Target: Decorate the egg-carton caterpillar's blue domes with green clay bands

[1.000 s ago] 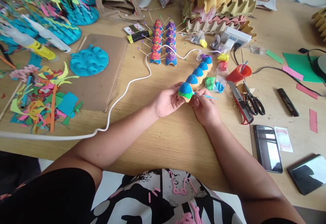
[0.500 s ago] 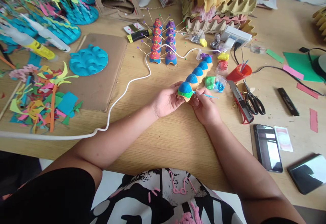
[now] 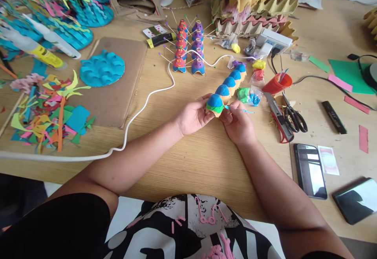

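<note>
A strip of egg-carton cups [image 3: 223,90] with blue clay tops runs diagonally away from me. Green clay [image 3: 215,109] rings the nearest cup below its blue top. My left hand [image 3: 194,116] holds this near end from the left, fingers wrapped behind it. Between the thumb and fingers of my right hand [image 3: 240,123] is a thin light-blue tool [image 3: 249,111], its tip close to the green clay's right edge. Small bags of green clay [image 3: 243,94] and blue clay [image 3: 254,98] lie just beyond my right hand.
Red and purple carton figures [image 3: 180,46] stand beyond a white cable [image 3: 149,95]. To the right are an orange cup [image 3: 276,84], scissors [image 3: 294,118], a cutter [image 3: 279,119] and a phone [image 3: 310,172]. Paper scraps [image 3: 53,113] and cardboard [image 3: 118,105] lie left.
The tool in my right hand has shifted slightly, its tip a little further from the green clay. My left hand and the carton strip have barely moved.
</note>
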The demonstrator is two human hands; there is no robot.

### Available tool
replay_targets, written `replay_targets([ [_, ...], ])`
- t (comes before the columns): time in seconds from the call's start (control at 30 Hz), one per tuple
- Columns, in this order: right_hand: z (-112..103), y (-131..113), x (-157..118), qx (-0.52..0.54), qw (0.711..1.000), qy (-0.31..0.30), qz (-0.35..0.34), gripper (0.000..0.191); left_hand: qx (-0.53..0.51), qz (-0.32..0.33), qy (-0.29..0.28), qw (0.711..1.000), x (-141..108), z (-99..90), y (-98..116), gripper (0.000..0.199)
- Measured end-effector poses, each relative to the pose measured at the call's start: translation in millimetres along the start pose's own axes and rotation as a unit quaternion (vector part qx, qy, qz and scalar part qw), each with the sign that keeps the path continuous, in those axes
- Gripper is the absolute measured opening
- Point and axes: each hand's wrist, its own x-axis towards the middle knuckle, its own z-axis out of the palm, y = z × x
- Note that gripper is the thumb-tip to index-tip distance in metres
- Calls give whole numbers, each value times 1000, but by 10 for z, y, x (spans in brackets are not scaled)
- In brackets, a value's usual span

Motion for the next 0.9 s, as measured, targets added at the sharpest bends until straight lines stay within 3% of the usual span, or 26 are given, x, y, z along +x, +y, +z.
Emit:
replay_targets([
  [0.57, -38, 25, 31, 23, 999, -1, 23, 45, -11, -6, -8, 1000, -18, 9, 11, 29],
  [0.9, -32, 28, 18, -6, 1000, -4, 4, 45, -12, -10, -6, 1000, -18, -1, 4, 35],
])
